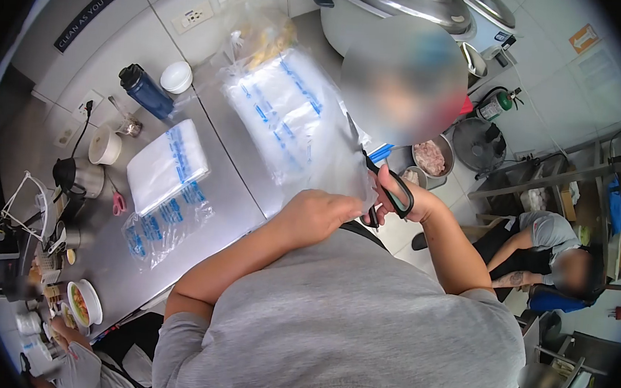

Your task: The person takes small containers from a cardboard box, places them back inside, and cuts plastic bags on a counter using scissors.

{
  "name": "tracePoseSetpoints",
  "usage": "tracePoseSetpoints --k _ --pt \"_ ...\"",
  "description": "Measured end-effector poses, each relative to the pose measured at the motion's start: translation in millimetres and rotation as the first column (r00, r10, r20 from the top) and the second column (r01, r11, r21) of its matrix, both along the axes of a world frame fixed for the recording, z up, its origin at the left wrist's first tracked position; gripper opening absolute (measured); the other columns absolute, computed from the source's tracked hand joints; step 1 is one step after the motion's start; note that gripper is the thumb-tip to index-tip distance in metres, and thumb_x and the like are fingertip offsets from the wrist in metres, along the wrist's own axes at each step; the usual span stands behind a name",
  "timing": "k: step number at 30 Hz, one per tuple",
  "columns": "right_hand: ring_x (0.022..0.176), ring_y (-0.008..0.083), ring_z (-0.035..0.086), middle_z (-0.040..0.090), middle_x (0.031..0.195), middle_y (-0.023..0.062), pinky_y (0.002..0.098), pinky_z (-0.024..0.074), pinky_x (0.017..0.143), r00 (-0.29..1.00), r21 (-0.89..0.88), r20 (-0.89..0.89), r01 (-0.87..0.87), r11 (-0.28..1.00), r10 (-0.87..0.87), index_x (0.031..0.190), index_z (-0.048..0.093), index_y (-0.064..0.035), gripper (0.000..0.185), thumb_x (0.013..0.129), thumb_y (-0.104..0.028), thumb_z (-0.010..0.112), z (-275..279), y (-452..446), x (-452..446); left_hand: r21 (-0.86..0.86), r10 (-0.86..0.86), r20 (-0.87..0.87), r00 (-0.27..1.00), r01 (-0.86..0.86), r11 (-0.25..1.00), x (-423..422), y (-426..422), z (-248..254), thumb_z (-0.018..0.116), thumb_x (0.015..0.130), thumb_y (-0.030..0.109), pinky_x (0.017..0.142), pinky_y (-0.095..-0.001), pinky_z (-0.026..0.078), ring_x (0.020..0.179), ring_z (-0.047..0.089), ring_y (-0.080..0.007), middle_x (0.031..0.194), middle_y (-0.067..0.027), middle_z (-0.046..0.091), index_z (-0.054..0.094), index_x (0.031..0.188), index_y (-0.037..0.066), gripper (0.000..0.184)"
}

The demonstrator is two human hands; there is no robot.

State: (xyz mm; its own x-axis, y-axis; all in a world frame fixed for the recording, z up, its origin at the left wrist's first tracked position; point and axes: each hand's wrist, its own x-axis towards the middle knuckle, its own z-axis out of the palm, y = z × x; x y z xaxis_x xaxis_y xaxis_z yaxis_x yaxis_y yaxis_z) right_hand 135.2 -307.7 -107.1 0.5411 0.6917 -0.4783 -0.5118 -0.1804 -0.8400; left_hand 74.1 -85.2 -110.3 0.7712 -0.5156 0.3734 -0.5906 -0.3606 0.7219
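My right hand (414,196) is closed around the handles of black-and-green scissors (402,196). Beside it, my left hand (329,211) grips the near edge of a layered pile of clear plastic bags (280,111) printed with blue bands. The pile lies on the metal table and reaches past its edge to my hands. Whether the blades touch the plastic, I cannot tell. Left of the pile sits a folded stack of plastic bags (169,167), with a crumpled clear wrapper (170,221) in front of it.
On the metal table (224,227) stand a dark blue bottle (146,90), white bowls (177,77), a kettle (78,176) and pink-handled scissors (117,201). A large cooker (353,22) is behind. Raw meat (428,158) fills a metal bowl. Other people are across, right and lower left.
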Motion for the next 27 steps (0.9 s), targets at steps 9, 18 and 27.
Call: tracePoseSetpoints --k 9,18,27 --pt "0.048 0.0121 0.05 0.049 0.063 0.0029 0.0251 0.0408 0.045 0.943 -0.084 0.267 0.23 0.97 -0.2 0.088 0.055 -0.0044 0.078 0.075 -0.082 0.05 -6 14 -2 -0.009 -0.085 -0.077 0.993 0.085 0.996 -14 0 1 0.057 0.093 0.025 0.063 -0.0411 0.049 0.07 0.063 -0.0328 0.076 -0.0139 0.065 0.066 0.097 0.009 0.018" --pt "0.057 0.0086 0.046 0.049 0.069 -0.001 0.0228 0.0355 0.05 0.945 -0.129 0.283 0.204 0.97 -0.161 0.103 0.063 -0.0031 0.086 0.074 -0.083 0.05 -6 17 15 0.04 -0.148 -0.177 0.973 0.157 0.987 -18 -5 11 0.05 0.097 0.027 0.066 -0.0408 0.05 0.073 0.064 -0.0322 0.081 -0.0121 0.066 0.064 0.102 0.012 0.022" --pt "0.05 0.0094 0.047 0.049 0.065 -0.0011 0.0241 0.035 0.045 0.924 -0.152 0.338 0.241 0.959 -0.178 0.101 0.06 -0.0017 0.086 0.074 -0.083 0.05 8 34 37 -0.018 -0.205 -0.143 0.968 0.204 0.979 -20 -14 10 0.053 0.096 0.029 0.06 -0.0376 0.049 0.064 0.062 -0.0289 0.075 -0.011 0.064 0.066 0.097 0.01 0.023"
